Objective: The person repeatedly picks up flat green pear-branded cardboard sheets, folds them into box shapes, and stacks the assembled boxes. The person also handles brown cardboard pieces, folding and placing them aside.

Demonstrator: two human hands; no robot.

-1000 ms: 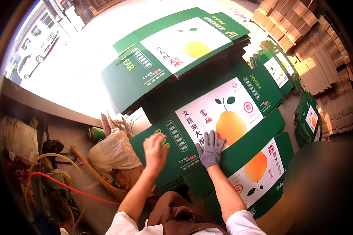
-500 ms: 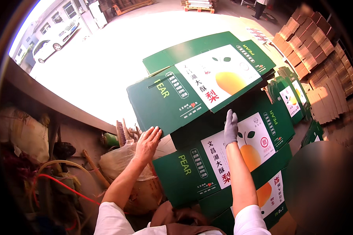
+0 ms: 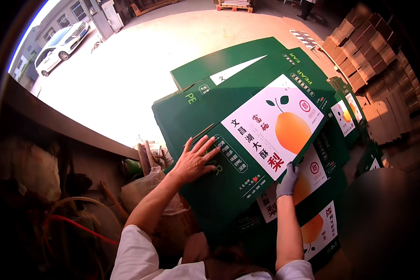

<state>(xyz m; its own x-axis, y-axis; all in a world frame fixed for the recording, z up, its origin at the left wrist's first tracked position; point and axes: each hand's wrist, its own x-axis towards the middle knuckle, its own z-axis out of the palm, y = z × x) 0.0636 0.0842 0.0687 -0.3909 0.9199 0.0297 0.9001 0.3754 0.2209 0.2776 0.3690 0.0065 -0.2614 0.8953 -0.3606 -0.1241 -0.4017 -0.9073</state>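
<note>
A flat, folded green pear carton with a white panel and a yellow pear picture lies tilted over other flat cartons. My left hand, bare, rests on its left part with the fingers spread. In a grey glove, my right hand grips its near edge below the white panel; the fingers underneath are hidden. Another green carton shows beneath it on the far side. Nearer to me, a further carton is partly covered, and a lower one shows a pear picture beside my right forearm.
More green cartons stand at the right, before tall stacks of brown cardboard. On the left are a plastic bag, a red hose and sticks. A white car is outside; a person's legs show far off.
One carton now overlaps the far carton, partly covering its white panel. My right hand has come nearer and closed on this carton's edge; my left hand has shifted right onto its face.
</note>
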